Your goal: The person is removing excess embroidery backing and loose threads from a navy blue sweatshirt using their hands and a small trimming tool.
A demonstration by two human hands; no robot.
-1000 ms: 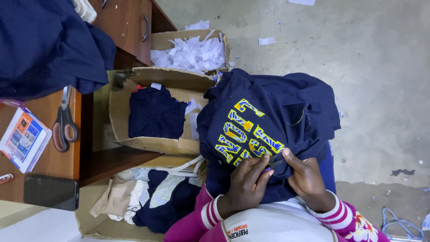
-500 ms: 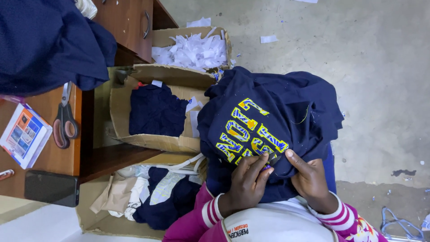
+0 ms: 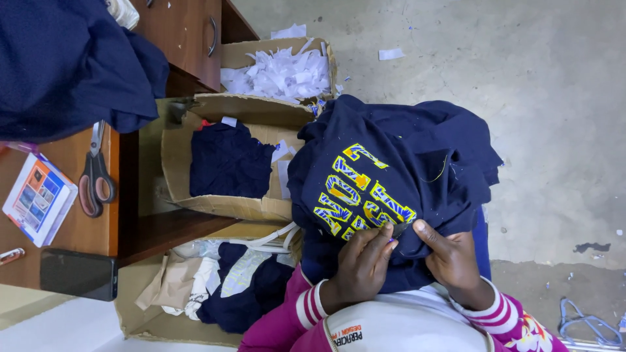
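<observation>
From the head view little has changed: the navy garment (image 3: 417,163) still lies bunched on the lap, the left hand (image 3: 362,264) and right hand (image 3: 450,257) both pinching its edge by the yellow lettering. Three cardboard boxes stand beside it: one box of paper scraps (image 3: 280,68), one box of navy cloth (image 3: 225,163), one box of mixed cloth (image 3: 215,290); one pair of scissors (image 3: 96,176) lies on the desk (image 3: 72,228).

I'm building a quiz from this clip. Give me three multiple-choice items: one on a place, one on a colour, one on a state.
1. Where are the scissors? A on the wooden desk; B on the floor; C in a box.
2. What colour are the letters on the navy garment? A red; B yellow and blue; C white.
3. What are the hands doing? A hanging free; B both pressed on the garment; C holding scissors.

A: they lie on the desktop.
B: the patterned letters show it.
B: left hand and right hand pinch the fabric.
</observation>
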